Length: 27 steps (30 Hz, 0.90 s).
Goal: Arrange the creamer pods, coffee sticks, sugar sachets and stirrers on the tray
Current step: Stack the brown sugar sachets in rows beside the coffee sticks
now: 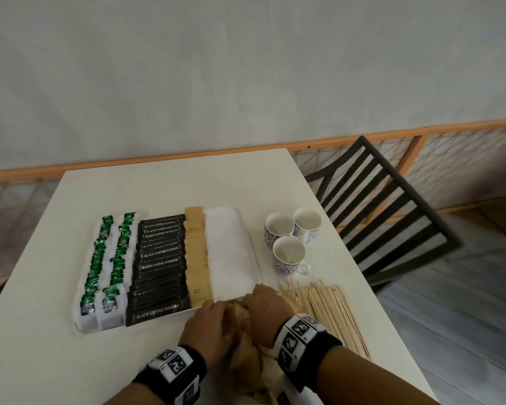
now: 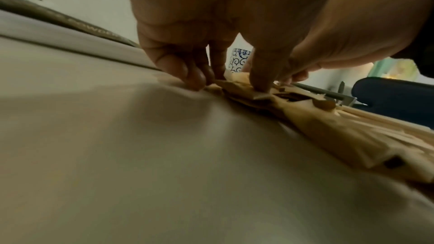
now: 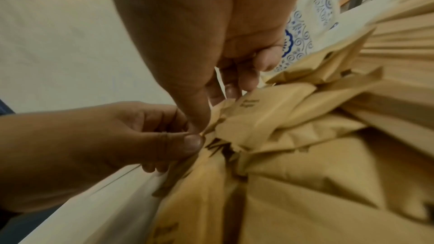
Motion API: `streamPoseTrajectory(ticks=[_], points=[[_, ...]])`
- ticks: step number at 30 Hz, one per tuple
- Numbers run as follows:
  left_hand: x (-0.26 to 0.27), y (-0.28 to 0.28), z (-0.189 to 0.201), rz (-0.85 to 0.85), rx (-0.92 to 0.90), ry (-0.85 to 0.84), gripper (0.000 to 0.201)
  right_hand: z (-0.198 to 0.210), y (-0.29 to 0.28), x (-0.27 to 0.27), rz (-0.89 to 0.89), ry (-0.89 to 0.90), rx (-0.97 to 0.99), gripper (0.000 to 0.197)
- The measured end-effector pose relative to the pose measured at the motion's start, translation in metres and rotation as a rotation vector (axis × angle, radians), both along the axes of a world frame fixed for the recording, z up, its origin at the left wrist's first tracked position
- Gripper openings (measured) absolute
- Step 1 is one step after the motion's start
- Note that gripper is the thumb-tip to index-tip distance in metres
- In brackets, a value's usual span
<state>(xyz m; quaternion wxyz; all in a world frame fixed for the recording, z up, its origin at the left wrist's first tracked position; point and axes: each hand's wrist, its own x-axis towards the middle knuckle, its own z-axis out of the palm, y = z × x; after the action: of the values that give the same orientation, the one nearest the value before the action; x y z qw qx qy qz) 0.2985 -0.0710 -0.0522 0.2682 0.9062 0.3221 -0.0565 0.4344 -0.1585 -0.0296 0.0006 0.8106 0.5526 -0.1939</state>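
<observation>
Sugar sachets gathered at the tray's near edge

Sugar sachets (image 1: pixel 247 343) lie in a loose brown heap on the counter (image 1: pixel 170 185), touching the near edge of the white tray (image 1: pixel 231 229). In the head view, both hands are on the heap's far end: the left hand (image 1: pixel 208 323) on its left side, the right hand (image 1: pixel 266 311) on its right, equally near. The tray already carries creamer pods (image 1: pixel 105 258) along its left edge, then black coffee sticks (image 1: pixel 158 258), then a row of placed sachets (image 1: pixel 197 258); its right part is bare. Wooden stirrers (image 1: pixel 327 311) lie on the counter right of the heap, three cups (image 1: pixel 289 244) beyond them.

The left wrist view shows the left hand's fingertips (image 2: pixel 195 79) curled down, pinching sachet edges against the counter.

In the right wrist view, the right hand's fingers (image 3: pixel 234 81) curl onto the topmost sachet, the left thumb pinching a corner beside them. The tray's sachet row lies straight ahead of the hands, so the coming move probably goes forward over the near edge.
</observation>
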Motion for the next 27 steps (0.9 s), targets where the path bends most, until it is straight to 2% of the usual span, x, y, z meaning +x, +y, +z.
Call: streamPoseTrajectory(ticks=[4,7,10,13,16,18,19,24,27], points=[[-0.005,-0.002,0.002,0.032,-0.003,-0.085,0.031,0.002,0.003,-0.001,-0.014,0.016,0.025,0.034],[-0.012,-0.002,0.005,0.062,-0.064,-0.163,0.010,0.005,0.002,-0.001,0.014,0.051,0.065,0.029],[-0.019,0.003,0.011,0.146,-0.171,-0.258,0.016,0.015,0.006,-0.004,0.039,0.142,0.131,0.020],[-0.025,0.014,0.023,0.270,-0.231,-0.352,0.022,0.025,0.013,-0.004,-0.058,0.377,0.221,0.016],[-0.029,0.027,0.031,0.379,-0.353,-0.461,0.026,0.033,0.022,-0.003,-0.199,0.732,0.306,0.003],[-0.029,0.033,0.038,0.393,-0.385,-0.485,0.030,0.039,0.029,-0.003,-0.306,0.946,0.357,0.012],[-0.028,0.036,0.041,0.387,-0.375,-0.481,0.032,0.041,0.032,-0.003,-0.325,0.994,0.371,0.016],[-0.022,0.052,0.044,0.378,-0.331,-0.462,0.033,0.044,0.051,0.004,-0.284,0.946,0.409,0.016],[-0.016,0.063,0.043,0.395,-0.310,-0.446,0.033,0.040,0.065,0.007,-0.332,0.966,0.400,0.014]])
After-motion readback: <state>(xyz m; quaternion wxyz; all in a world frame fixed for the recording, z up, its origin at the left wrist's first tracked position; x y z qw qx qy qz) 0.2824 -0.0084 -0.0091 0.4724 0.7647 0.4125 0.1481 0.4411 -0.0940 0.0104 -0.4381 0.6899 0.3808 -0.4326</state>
